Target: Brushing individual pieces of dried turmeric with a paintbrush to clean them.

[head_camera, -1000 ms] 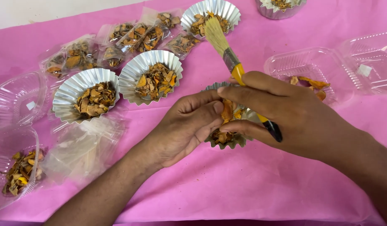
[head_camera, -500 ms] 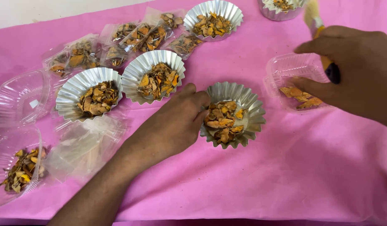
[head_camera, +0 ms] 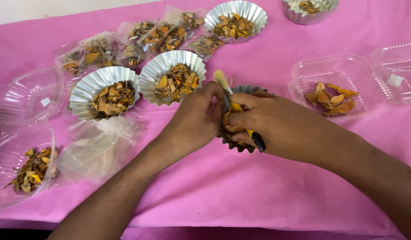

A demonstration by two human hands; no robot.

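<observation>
From the head camera, both hands meet over a fluted foil cup [head_camera: 241,91] on the pink tablecloth [head_camera: 258,191], hiding most of it and the dried orange pieces inside. The right hand [head_camera: 276,126] is clamped on a small brush [head_camera: 234,106], bristles pointing up, black handle end poking out below. The left hand [head_camera: 194,120] curls against the cup's edge; whether it pinches anything is hard to tell. Clear plastic boxes [head_camera: 338,84] lie right, sealed clear packets [head_camera: 138,35] at the back. Another cup [head_camera: 310,9] is cut off at the top.
</observation>
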